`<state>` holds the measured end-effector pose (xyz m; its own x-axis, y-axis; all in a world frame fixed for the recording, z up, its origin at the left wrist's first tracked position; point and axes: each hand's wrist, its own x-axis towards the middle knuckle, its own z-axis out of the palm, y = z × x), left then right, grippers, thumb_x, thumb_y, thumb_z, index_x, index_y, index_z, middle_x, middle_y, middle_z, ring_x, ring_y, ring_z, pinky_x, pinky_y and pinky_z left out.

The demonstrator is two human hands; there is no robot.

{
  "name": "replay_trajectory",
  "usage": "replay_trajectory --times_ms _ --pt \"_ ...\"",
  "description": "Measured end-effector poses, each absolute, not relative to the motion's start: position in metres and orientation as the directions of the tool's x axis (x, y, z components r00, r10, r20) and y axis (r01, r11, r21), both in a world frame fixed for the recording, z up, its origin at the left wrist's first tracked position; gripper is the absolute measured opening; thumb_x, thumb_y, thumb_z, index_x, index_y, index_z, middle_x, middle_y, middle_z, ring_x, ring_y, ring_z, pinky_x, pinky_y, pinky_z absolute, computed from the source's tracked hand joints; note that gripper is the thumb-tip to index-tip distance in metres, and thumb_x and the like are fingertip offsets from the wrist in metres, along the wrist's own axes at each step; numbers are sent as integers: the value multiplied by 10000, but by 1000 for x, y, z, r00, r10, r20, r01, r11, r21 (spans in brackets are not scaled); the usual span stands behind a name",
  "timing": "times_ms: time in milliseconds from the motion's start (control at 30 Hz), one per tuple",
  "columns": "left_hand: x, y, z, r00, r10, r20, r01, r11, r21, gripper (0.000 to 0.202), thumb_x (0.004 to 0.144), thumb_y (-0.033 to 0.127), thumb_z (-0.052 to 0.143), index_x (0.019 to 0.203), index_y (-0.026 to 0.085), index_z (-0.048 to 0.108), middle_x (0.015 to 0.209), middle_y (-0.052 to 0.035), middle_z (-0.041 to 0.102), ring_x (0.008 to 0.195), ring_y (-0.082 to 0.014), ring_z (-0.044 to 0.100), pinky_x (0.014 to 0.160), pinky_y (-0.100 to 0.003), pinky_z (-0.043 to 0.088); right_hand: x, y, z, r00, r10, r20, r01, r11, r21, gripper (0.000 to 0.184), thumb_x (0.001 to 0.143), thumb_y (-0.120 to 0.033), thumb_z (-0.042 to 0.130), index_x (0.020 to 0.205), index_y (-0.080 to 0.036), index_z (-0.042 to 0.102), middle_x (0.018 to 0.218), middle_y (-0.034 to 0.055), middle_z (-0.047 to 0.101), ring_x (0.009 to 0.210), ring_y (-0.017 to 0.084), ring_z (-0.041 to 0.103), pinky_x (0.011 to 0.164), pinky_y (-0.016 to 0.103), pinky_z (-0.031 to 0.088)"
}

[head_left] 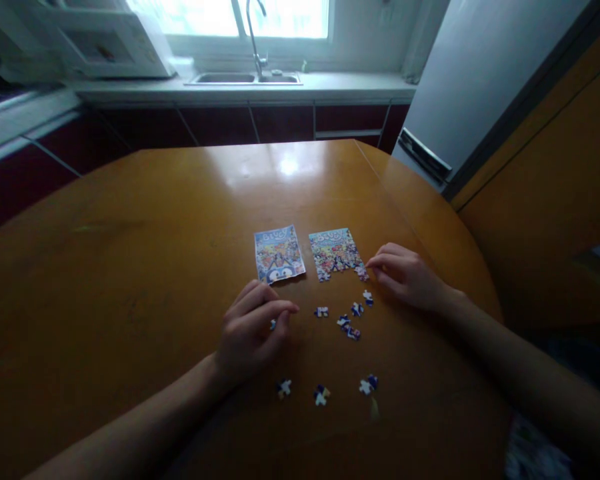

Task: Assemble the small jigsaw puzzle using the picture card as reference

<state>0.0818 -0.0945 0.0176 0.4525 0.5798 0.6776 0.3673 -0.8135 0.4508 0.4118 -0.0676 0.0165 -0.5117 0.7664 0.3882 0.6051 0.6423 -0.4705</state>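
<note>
A partly assembled jigsaw puzzle point(336, 248) lies on the table, with a gap in its lower edge. The fingertips of my right hand point(405, 275) are drawn together at a jigsaw piece point(363, 273) in its lower right corner. My left hand point(253, 327) hovers or rests lower left, its index finger reaching out and its thumb apart. Another piece point(273, 325) shows partly behind the left thumb, apparently on the table. Left of the puzzle is a printed picture sheet point(279, 255) with a similar design. Several loose pieces point(321, 311) are scattered below the puzzle.
The wooden table point(130, 233) has a rounded edge. More loose pieces point(321, 395) lie nearer to me. Beyond the table are a counter with a sink point(225, 79), a microwave point(105, 43) and, at right, a refrigerator point(480, 73).
</note>
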Motion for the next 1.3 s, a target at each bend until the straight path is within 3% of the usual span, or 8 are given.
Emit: replay_trajectory --times_ms 233,367,567,700,800,1100,1300 --pt "80 -90 15 283 723 631 304 -691 656 192 883 117 564 797 191 719 722 -18 561 670 -136 536 585 -283 425 397 -98 36 -555 705 441 603 706 -371 141 933 -161 568 1001 -179 691 910 95 667 852 218 604 750 365 500" --pt "78 -88 20 167 789 591 266 -614 743 264 892 161 532 657 181 651 690 -15 547 654 -137 521 590 -293 412 387 -114 39 -556 696 455 608 714 -348 164 924 -152 579 1029 -200 695 944 95 686 884 226 619 768 373 507" --pt "47 -69 25 11 711 703 340 -664 666 245 876 235 534 666 216 658 681 -11 511 663 -153 498 591 -314 401 400 -95 27 -361 831 423 731 534 -424 167 892 -174 575 998 -210 699 942 84 678 883 238 641 791 397 513" --pt "29 -51 19 -62 689 722 415 -640 647 236 866 226 549 653 212 651 656 -4 504 652 -149 491 602 -313 394 406 -92 16 -308 907 286 802 410 -435 162 860 -150 558 920 -203 698 882 63 680 733 201 625 686 360 497" --pt "29 -45 16 -88 701 708 430 -614 661 246 862 209 544 637 204 641 644 1 495 644 -140 489 596 -301 386 404 -99 12 -388 897 213 782 443 -438 176 855 -135 556 879 -215 710 889 56 693 755 193 633 705 346 499" --pt "36 -52 13 48 680 732 453 -668 591 213 865 170 573 688 198 689 671 1 514 642 -133 507 594 -300 394 395 -109 18 -621 769 151 575 578 -579 177 882 -145 529 882 -219 689 879 44 685 774 163 644 698 291 508" --pt "38 -49 12 20 735 677 460 -608 647 247 882 186 558 672 196 687 660 -1 521 636 -134 502 579 -297 384 405 -106 13 -532 812 240 602 562 -567 177 865 -141 536 901 -219 691 881 49 704 775 181 657 696 314 520"
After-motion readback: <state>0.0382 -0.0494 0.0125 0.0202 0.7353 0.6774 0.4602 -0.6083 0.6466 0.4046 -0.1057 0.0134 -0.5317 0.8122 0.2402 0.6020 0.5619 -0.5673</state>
